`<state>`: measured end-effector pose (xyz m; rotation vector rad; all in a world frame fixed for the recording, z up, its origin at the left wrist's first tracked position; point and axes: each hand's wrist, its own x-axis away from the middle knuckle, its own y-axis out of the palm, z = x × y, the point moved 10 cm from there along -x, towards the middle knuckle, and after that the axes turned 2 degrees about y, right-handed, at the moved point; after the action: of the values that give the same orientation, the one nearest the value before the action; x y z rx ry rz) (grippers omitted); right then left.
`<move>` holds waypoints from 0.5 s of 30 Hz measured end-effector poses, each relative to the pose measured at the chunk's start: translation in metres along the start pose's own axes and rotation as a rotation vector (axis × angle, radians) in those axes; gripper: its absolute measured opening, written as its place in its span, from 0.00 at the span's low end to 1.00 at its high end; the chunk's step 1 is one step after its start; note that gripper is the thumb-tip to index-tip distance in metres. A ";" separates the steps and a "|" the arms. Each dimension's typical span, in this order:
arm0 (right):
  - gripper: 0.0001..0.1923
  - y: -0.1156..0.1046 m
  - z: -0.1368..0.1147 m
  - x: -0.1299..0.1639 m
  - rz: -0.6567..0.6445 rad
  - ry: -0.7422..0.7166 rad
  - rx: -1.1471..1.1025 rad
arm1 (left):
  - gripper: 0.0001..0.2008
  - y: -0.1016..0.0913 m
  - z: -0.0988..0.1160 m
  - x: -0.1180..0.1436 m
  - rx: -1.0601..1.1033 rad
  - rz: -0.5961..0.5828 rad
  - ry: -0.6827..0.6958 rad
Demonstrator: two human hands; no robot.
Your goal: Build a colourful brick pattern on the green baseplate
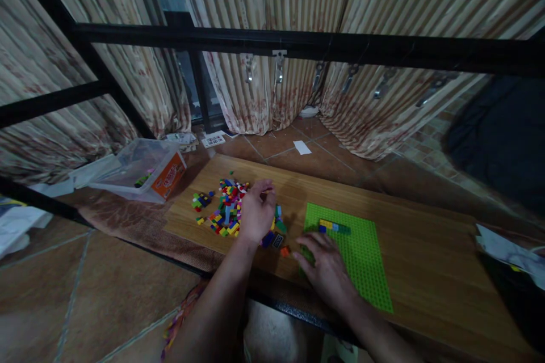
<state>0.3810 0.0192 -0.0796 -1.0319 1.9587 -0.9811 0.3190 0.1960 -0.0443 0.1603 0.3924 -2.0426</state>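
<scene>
The left hand [255, 212] rests over the right edge of the brick pile [225, 210], a loose heap of small multicoloured bricks on the left half of the wooden bench [426, 255]. Its fingers [266, 186] are curled downward toward the bricks; whether they pinch a brick cannot be told, since the back of the hand hides the tips. The right hand [326, 269] lies flat on the near-left corner of the green baseplate [353, 249], fingers [309, 241] slightly spread and pressed onto the plate, holding nothing. A short row of bricks [334, 227], yellow, blue and green, sits attached near the far-left area of the baseplate, just beyond the right fingertips. A few stray bricks [279, 238] lie on the bench between the two hands. A separate small cluster [201, 201] lies left of the pile. A clear plastic container [145, 170] lies beyond the bench's left end.
</scene>
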 end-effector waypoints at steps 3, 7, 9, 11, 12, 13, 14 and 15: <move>0.07 0.020 -0.014 -0.001 -0.046 0.002 -0.008 | 0.11 0.002 -0.001 0.001 -0.011 -0.017 0.004; 0.08 0.032 -0.018 -0.002 -0.067 0.029 0.020 | 0.11 0.003 -0.002 0.000 -0.013 -0.029 0.012; 0.07 0.033 -0.018 -0.001 -0.065 0.039 0.031 | 0.10 0.003 -0.003 0.000 -0.005 -0.027 0.015; 0.06 0.034 -0.019 0.001 -0.058 0.039 0.036 | 0.11 0.004 -0.003 0.000 -0.006 -0.030 0.009; 0.06 0.034 -0.020 0.001 -0.055 0.032 0.036 | 0.11 0.005 -0.003 0.000 -0.012 -0.033 0.005; 0.06 0.034 -0.020 0.002 -0.049 0.027 0.036 | 0.11 0.006 -0.003 0.000 -0.021 -0.037 -0.001; 0.06 0.035 -0.019 0.002 -0.045 0.021 0.035 | 0.11 0.006 -0.003 0.001 -0.030 -0.039 -0.007; 0.07 0.036 -0.018 0.002 -0.041 0.017 0.033 | 0.11 0.006 -0.003 0.001 -0.035 -0.040 -0.011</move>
<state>0.3525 0.0367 -0.1021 -1.0520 1.9352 -1.0443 0.3232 0.1937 -0.0483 0.1200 0.4274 -2.0742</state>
